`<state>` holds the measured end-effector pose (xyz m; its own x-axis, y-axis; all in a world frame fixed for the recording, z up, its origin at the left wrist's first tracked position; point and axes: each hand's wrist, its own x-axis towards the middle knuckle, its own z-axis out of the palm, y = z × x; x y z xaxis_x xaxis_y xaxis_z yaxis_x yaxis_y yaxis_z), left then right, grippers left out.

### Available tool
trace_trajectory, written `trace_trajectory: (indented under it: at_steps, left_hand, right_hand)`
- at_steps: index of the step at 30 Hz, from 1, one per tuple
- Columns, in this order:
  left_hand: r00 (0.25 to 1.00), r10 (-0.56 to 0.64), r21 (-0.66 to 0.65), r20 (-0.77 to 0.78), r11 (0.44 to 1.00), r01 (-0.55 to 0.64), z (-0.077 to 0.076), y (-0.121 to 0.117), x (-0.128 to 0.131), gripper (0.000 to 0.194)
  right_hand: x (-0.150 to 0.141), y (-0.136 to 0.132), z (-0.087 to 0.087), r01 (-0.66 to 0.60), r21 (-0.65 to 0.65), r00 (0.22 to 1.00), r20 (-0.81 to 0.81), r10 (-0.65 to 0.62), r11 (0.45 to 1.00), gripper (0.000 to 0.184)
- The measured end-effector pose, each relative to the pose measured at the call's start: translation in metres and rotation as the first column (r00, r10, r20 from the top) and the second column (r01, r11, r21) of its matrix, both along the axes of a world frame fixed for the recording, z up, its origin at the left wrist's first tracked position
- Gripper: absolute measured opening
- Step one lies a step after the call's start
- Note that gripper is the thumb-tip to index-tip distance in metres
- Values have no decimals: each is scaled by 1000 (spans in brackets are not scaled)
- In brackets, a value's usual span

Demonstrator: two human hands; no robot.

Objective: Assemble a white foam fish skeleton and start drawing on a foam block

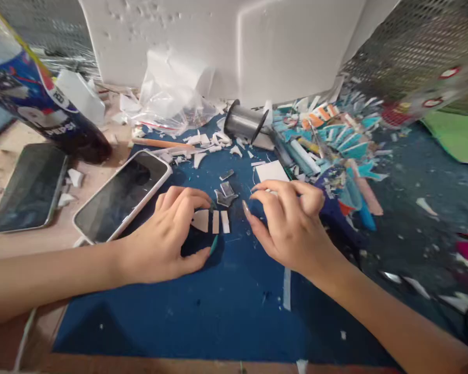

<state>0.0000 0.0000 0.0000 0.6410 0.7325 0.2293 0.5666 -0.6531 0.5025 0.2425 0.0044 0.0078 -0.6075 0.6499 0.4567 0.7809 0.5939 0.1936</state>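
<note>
My left hand (169, 231) rests on the blue mat (234, 317), its thumb and fingers apart around a row of small pieces. In that row are a pale wedge-shaped piece (200, 221), a narrow beige strip (216, 222) and a white strip (225, 222). Just beyond them lie small dark grey pieces (226, 189), partly overlapping. To the right, my right hand (290, 223) hovers low over the mat, thumb and index finger parted with nothing visible between them. Its curled other fingers are partly hidden. Behind it lies a white square piece (272, 171).
Two phones (122, 197) and a tilted Pepsi bottle (50, 109) stand at the left. At the back are a plastic bag (175, 104), a grey spool (245, 122), an orange stick (161, 143) and a white foam panel (218, 47). Blue and white scraps (347, 135) pile up at right.
</note>
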Motion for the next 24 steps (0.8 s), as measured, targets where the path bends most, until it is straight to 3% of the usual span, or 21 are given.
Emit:
trace_trajectory:
  at_steps: [6, 8, 12, 24]
  left_hand:
    - [1000, -6, -6, 7, 1000, 6, -2, 0, -2, 41]
    - [1000, -9, -12, 16, 1000, 10, -2, 0, -2, 40]
    - [1000, -5, -13, 28, 1000, 6, -1, 0, -2, 39]
    - [1000, -9, -15, 19, 1000, 10, -1, 0, -1, 36]
  right_hand:
    - [4, 2, 2, -200, -268, 950, -290, 119, 942, 34]
    - [6, 2, 3, -207, -274, 937, -331, 110, 939, 40]
    - [5, 2, 4, -161, -315, 959, -276, 72, 935, 49]
    - [1, 3, -1, -191, -411, 967, -234, 100, 891, 46]
